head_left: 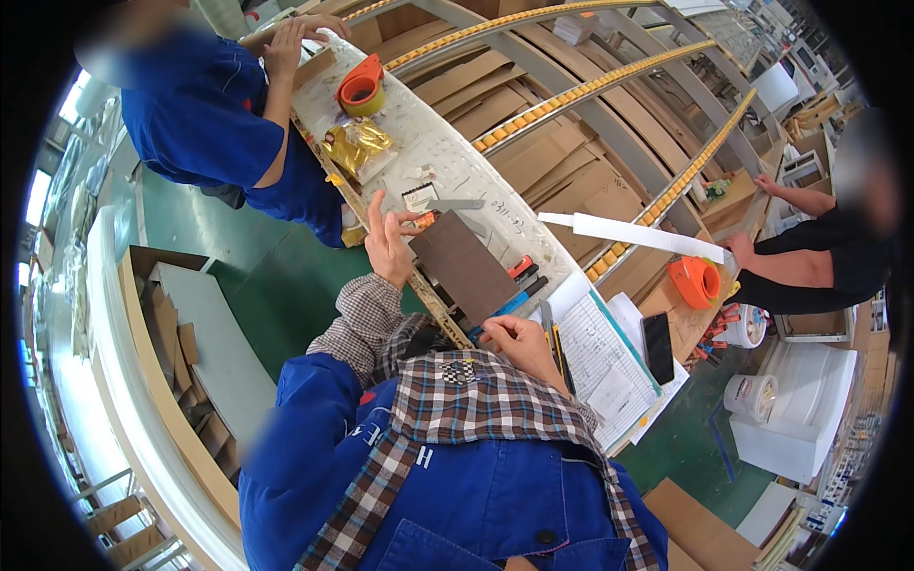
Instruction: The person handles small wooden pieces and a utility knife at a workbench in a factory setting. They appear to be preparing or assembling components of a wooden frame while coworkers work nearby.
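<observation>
Dark marks written by hand run across the long white counter (438, 157), near the middle of the frame. White letters sit on the person's blue jacket (495, 485) at the bottom. Small writing in rows fills the white paper sheet (600, 357), right of the middle.

The counter slants from the upper left to the lower right. It carries an orange tape holder (362, 88) and a shiny gold packet (357, 145) near the top, and a flat black phone (657, 347) lower right. Behind it are metal rails with yellow rollers (581, 105) and brown cardboard sheets (562, 157). The floor (257, 305) is green. A person in blue (205, 105) is at the upper left, and a person in dark clothes (795, 278) is at the right.

A flat, dark brown board (464, 268) lies in the middle of the frame. The left hand (387, 249) is by its upper left corner, fingers spread wide; I cannot tell if they touch it. The right hand (528, 350) is by its lower end, fingers bent in. I cannot tell if they hold anything.
</observation>
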The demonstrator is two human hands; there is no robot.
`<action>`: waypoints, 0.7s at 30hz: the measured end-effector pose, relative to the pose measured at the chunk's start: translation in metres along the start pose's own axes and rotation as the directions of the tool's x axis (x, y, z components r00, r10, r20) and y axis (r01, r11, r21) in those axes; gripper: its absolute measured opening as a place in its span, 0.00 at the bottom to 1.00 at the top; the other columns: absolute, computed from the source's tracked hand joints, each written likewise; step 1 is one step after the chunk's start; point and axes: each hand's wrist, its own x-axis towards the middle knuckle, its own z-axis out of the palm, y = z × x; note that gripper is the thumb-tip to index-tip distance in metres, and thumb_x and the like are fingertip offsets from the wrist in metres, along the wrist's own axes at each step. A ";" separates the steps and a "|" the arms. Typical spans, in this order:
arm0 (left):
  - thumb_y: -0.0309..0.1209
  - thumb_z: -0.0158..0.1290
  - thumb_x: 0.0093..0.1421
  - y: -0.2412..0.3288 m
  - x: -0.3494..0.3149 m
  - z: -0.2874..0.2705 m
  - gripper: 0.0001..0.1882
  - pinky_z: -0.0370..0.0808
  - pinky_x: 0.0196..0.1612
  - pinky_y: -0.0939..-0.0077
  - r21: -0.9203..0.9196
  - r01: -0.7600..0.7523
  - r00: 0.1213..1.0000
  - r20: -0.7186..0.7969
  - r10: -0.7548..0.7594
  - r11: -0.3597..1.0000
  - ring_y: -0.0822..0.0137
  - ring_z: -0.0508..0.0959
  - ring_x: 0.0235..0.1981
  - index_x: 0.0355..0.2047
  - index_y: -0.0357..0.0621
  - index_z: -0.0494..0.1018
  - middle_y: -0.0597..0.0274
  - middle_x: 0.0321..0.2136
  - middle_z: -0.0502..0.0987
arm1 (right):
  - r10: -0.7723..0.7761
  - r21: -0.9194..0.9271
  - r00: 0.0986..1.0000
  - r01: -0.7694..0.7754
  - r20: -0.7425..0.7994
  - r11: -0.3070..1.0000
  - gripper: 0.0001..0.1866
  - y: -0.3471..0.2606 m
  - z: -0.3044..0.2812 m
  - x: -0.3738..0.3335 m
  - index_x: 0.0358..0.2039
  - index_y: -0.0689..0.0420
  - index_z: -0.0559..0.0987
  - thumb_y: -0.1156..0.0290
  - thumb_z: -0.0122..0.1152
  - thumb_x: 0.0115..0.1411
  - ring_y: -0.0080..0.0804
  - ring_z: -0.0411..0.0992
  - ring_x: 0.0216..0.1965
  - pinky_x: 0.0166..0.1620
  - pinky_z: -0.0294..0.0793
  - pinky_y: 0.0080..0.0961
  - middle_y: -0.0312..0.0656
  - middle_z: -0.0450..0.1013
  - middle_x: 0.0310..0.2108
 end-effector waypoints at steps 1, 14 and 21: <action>0.40 0.30 0.62 -0.003 0.001 0.000 0.25 0.72 0.33 0.77 0.007 -0.020 1.000 -0.005 0.020 1.000 0.65 0.78 0.24 0.55 0.36 0.52 0.55 0.26 0.77 | 0.003 0.003 1.000 -0.003 0.002 1.000 0.13 0.000 0.000 0.000 0.33 0.63 0.77 0.66 0.53 0.55 0.17 0.69 0.21 0.26 0.69 0.13 0.38 0.75 0.24; 0.40 0.31 0.62 0.004 0.000 -0.002 0.26 0.68 0.44 0.72 0.022 -0.003 0.999 0.036 0.002 1.000 0.67 0.78 0.26 0.55 0.35 0.52 0.55 0.29 0.77 | -0.004 0.010 1.000 0.004 0.004 1.000 0.12 0.000 0.000 0.000 0.33 0.63 0.76 0.67 0.53 0.55 0.17 0.69 0.21 0.26 0.68 0.14 0.37 0.75 0.23; 0.39 0.31 0.61 0.006 -0.001 -0.003 0.25 0.68 0.44 0.72 0.032 0.015 1.000 0.026 -0.016 0.999 0.66 0.78 0.27 0.54 0.35 0.53 0.55 0.29 0.77 | -0.012 0.008 1.000 0.012 0.006 1.000 0.11 0.000 0.001 0.000 0.34 0.62 0.76 0.68 0.52 0.55 0.16 0.68 0.20 0.25 0.67 0.13 0.37 0.75 0.24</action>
